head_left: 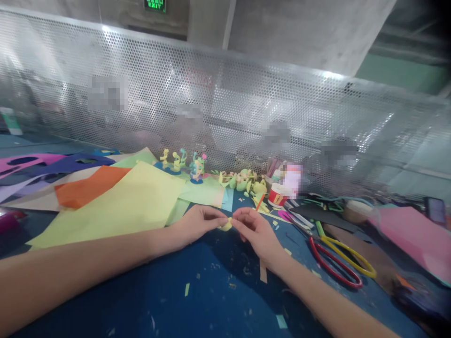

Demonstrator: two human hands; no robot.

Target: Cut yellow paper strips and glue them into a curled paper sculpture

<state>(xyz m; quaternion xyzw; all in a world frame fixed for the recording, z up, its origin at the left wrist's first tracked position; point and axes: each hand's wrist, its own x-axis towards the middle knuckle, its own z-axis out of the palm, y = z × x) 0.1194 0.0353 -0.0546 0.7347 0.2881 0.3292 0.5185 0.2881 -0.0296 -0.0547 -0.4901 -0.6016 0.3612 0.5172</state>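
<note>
My left hand [197, 225] and my right hand [255, 231] meet over the middle of the blue table [169, 295]. Between their fingertips is a small piece of yellow paper [227, 225], pinched from both sides. Its exact shape is partly hidden by the fingers. Behind my right hand a thin orange stick [260, 202] slants upward; I cannot tell whether the hand touches it. A large sheet of pale yellow paper [120, 211] lies beside my left forearm. To the right of my right hand rest scissors [338, 263] with one red and one yellow handle loop.
Small paper figures [196, 170] stand on blue bases at the back, near several yellow paper pieces [246, 180]. A red and white cup [276, 195] stands right of them. Coloured sheets lie left, pink paper [416, 239] right. A perforated metal screen [197, 94] borders the table.
</note>
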